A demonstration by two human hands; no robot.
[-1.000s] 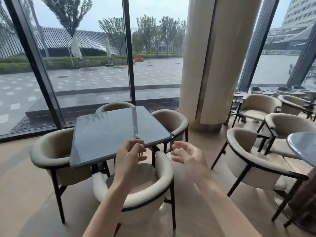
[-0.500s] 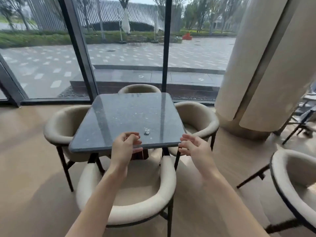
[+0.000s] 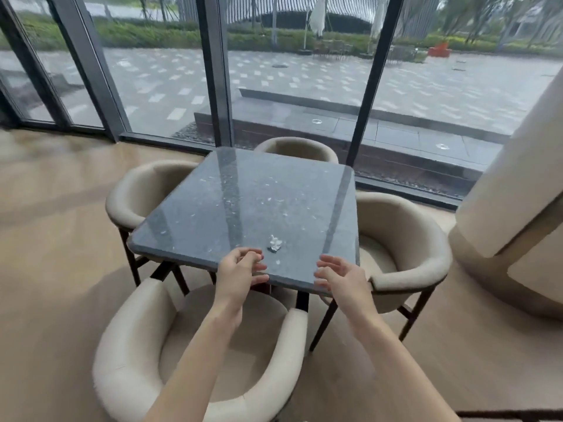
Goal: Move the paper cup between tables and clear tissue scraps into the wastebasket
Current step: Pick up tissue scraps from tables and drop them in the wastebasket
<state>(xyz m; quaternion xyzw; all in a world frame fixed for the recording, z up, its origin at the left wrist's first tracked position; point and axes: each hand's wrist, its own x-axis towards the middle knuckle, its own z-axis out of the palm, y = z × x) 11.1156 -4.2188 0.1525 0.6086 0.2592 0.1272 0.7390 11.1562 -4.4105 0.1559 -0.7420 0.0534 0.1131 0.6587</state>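
Tissue scrap (image 3: 275, 243) lying crumpled on the dark stone tabletop (image 3: 259, 202), close to the near edge, a little right of middle. Just short of it, left hand (image 3: 239, 274) hovering over that near edge, fingers loosely curled, grip holding nothing, not touching the scrap. Further right along the same edge, right hand (image 3: 342, 277), fingers spread and relaxed, grip empty. 4 beige tub chairs round the tabletop, nearest chair (image 3: 195, 354) directly below the forearms. Beyond the far edge, tall window panes (image 3: 304, 71).
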